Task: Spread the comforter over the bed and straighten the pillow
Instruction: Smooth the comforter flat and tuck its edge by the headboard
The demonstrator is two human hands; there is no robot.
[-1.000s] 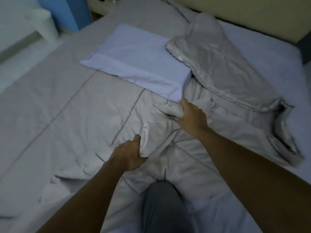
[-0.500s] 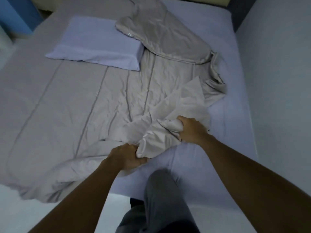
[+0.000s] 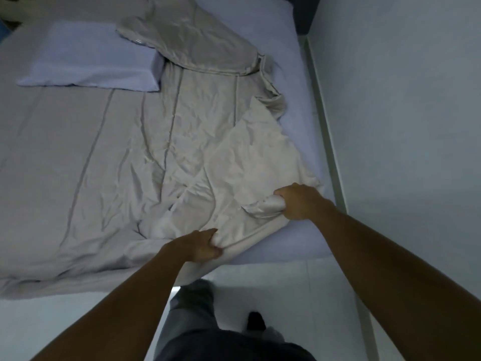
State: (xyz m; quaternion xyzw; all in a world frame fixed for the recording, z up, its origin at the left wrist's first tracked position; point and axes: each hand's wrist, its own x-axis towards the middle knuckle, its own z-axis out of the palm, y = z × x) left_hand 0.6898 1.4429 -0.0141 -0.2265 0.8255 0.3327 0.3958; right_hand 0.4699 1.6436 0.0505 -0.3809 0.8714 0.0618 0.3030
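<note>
No readable text anywhere — no labels, brands or numbers.

Single head view, looking steeply down, near bed [image 3: 299, 82] foot

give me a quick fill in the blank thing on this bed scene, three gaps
1. The left hand and the right hand both grip the beige ____.
2. The pillow lies on the person's ____ side of the bed.
3. The hand nearer the wall is the ____ one.
Missing words: comforter; left; right.
</note>
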